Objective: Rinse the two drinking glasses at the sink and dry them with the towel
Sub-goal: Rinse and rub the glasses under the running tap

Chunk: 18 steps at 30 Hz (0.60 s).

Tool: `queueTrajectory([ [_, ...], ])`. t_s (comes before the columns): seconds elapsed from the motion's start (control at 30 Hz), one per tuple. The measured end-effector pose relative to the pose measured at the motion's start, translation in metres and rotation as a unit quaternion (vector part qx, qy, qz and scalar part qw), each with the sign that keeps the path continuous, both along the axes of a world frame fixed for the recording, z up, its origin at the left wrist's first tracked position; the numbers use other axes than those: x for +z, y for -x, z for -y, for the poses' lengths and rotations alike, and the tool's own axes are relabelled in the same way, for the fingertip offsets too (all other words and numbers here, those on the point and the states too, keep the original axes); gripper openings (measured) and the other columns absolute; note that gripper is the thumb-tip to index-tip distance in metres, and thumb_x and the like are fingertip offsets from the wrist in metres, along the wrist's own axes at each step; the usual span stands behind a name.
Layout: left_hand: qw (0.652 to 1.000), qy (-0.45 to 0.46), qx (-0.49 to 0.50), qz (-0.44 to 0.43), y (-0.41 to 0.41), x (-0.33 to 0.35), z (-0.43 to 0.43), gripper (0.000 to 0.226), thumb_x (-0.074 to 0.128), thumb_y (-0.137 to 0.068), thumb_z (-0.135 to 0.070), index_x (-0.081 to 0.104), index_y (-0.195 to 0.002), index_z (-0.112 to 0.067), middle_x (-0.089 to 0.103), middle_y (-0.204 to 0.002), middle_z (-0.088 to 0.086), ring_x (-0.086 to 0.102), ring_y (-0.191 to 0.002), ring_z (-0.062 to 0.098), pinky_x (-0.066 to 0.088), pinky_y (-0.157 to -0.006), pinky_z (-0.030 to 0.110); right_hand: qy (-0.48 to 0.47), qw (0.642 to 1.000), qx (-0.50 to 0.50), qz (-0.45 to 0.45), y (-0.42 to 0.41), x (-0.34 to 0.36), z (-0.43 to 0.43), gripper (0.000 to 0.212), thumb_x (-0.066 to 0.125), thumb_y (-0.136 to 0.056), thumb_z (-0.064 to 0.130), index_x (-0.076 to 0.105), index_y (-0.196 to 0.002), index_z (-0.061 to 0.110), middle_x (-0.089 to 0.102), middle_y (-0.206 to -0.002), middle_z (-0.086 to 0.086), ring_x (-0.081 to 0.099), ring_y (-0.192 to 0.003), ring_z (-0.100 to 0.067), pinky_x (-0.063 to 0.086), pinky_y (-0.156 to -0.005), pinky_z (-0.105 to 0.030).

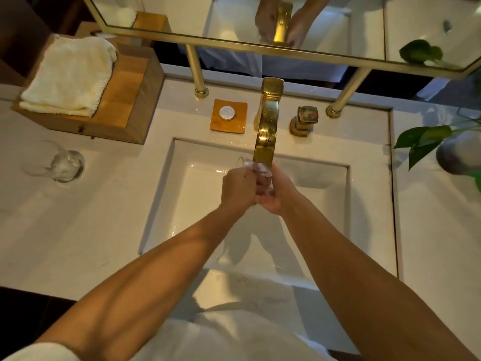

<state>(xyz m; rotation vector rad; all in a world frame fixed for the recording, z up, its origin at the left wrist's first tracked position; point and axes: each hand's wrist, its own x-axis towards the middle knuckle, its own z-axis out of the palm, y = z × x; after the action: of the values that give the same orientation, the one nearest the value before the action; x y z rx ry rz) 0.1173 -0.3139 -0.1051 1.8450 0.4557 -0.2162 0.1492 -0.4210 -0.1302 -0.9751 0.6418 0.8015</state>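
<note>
Both my hands hold one clear drinking glass [261, 173] over the white sink basin [322, 178], right under the spout of the gold faucet [266, 126]. My left hand [238, 188] wraps its fingers round the glass from the left. My right hand [277, 194] cups and grips it from the right and below. Much of the glass is hidden between my hands. The second glass [65, 164] stands on the counter at the left, apart from my hands. A folded cream towel [69, 76] lies on a wooden box [125, 105] at the back left.
A gold tap handle [304, 121] stands right of the faucet. An orange soap dish [229, 115] holds a round white soap. Green plant leaves [421, 142] and a dark vase reach in at the right. A gold-framed mirror on two gold posts hangs over the back of the counter.
</note>
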Motion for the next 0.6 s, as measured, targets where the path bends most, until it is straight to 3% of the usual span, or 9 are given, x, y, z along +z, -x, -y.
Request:
queueTrajectory([
  [0.07,0.938,0.218,0.184,-0.199,-0.012,-0.001,0.0,0.032,0.044,-0.102,-0.021,0.064,-0.085,-0.004,0.068,-0.066,0.009,0.063,-0.051,0.017,0.053,-0.048,0.028,0.028,0.997,0.023,0.066,0.002,-0.002,0.0,0.03,0.06,-0.095,0.039,0.067,-0.107,0.012,0.072,-0.088,-0.009,0.066,-0.083,-0.027,0.052,-0.079,-0.043],
  [0.13,0.823,0.429,0.216,-0.302,-0.021,-0.008,-0.013,0.032,0.034,-0.104,-0.014,0.051,-0.079,-0.006,0.05,-0.048,0.006,0.041,-0.03,0.011,0.039,-0.033,0.019,0.066,0.99,0.038,0.118,0.003,-0.004,0.002,0.022,0.069,-0.089,0.028,0.064,-0.105,0.013,0.069,-0.086,-0.008,0.063,-0.081,-0.026,0.049,-0.073,-0.04],
  [0.2,0.816,0.453,0.215,-0.288,-0.022,-0.016,-0.015,0.028,0.034,-0.104,-0.012,0.051,-0.084,-0.002,0.052,-0.053,0.009,0.046,-0.034,0.013,0.045,-0.036,0.021,0.087,0.987,0.034,0.133,0.003,-0.003,0.004,0.018,0.071,-0.088,0.025,0.063,-0.101,0.015,0.066,-0.083,-0.007,0.063,-0.072,-0.02,0.048,-0.065,-0.033],
  [0.27,0.918,0.297,0.173,-0.2,-0.015,-0.017,-0.003,0.028,0.047,-0.099,-0.022,0.063,-0.094,0.001,0.071,-0.074,0.014,0.07,-0.062,0.025,0.063,-0.062,0.039,0.082,0.993,-0.007,0.081,0.0,0.001,0.003,0.017,0.063,-0.094,0.029,0.063,-0.098,0.013,0.063,-0.079,-0.007,0.06,-0.062,-0.016,0.044,-0.057,-0.028],
  [0.33,0.998,0.047,0.016,-0.033,0.001,-0.014,0.007,0.028,0.053,-0.098,-0.033,0.067,-0.103,-0.009,0.075,-0.09,0.008,0.073,-0.081,0.023,0.062,-0.076,0.044,0.076,0.997,-0.02,0.006,-0.005,-0.002,0.005,0.029,0.057,-0.098,0.038,0.065,-0.099,0.011,0.065,-0.074,-0.006,0.063,-0.062,-0.015,0.047,-0.053,-0.027],
  [0.4,0.946,-0.148,-0.23,0.174,0.015,-0.019,0.001,0.028,0.048,-0.102,-0.031,0.065,-0.112,-0.011,0.074,-0.097,0.005,0.07,-0.089,0.017,0.057,-0.086,0.039,0.079,0.996,-0.009,-0.043,-0.007,-0.004,0.007,0.04,0.058,-0.093,0.047,0.065,-0.108,0.011,0.067,-0.079,-0.007,0.063,-0.071,-0.018,0.05,-0.056,-0.03],
  [0.5,0.765,-0.291,-0.451,0.357,0.004,-0.042,-0.04,0.033,0.047,-0.104,-0.032,0.071,-0.114,-0.011,0.074,-0.109,0.003,0.064,-0.105,0.018,0.045,-0.104,0.038,0.052,0.996,0.039,-0.065,-0.003,-0.003,0.012,0.04,0.055,-0.094,0.044,0.065,-0.105,0.007,0.064,-0.08,-0.008,0.061,-0.069,-0.02,0.053,-0.061,-0.032],
  [0.53,0.751,-0.298,-0.466,0.361,0.002,-0.042,-0.046,0.034,0.047,-0.104,-0.034,0.072,-0.112,-0.011,0.074,-0.107,0.003,0.066,-0.102,0.019,0.048,-0.099,0.036,0.041,0.996,0.042,-0.071,-0.001,-0.001,0.013,0.04,0.055,-0.095,0.043,0.065,-0.103,0.005,0.063,-0.081,-0.009,0.061,-0.066,-0.02,0.054,-0.062,-0.032],
  [0.6,0.843,-0.244,-0.393,0.276,0.004,-0.027,-0.036,0.033,0.049,-0.104,-0.032,0.072,-0.099,-0.009,0.073,-0.09,0.003,0.066,-0.08,0.019,0.051,-0.075,0.03,-0.002,0.996,0.012,-0.085,0.002,0.004,0.012,0.038,0.056,-0.097,0.042,0.062,-0.104,0.004,0.061,-0.08,-0.008,0.057,-0.052,-0.014,0.054,-0.049,-0.027],
])
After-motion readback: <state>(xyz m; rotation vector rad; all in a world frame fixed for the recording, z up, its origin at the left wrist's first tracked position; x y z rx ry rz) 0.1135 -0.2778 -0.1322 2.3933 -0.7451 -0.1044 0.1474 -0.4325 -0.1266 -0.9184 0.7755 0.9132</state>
